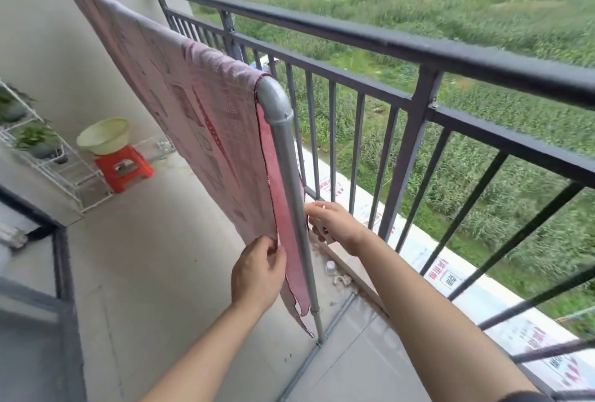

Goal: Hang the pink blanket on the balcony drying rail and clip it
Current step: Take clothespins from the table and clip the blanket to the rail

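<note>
The pink blanket point(199, 118) hangs draped over the grey metal drying rail point(273, 95), which runs from the wall to a bent corner and down a post. My left hand point(257, 272) pinches the near side's lower edge beside the post. My right hand point(331, 224) reaches behind the post and grips the blanket's far layer; something small and pale sits in its fingers, and I cannot tell what it is. No clip shows on the rail.
The dark balcony railing point(418, 53) runs close behind the drying rail, above green fields. At the back left stand an orange stool point(124, 169) with a pale green basin point(103, 136) and a white plant rack point(38, 150). Small bits lie on the floor by the post.
</note>
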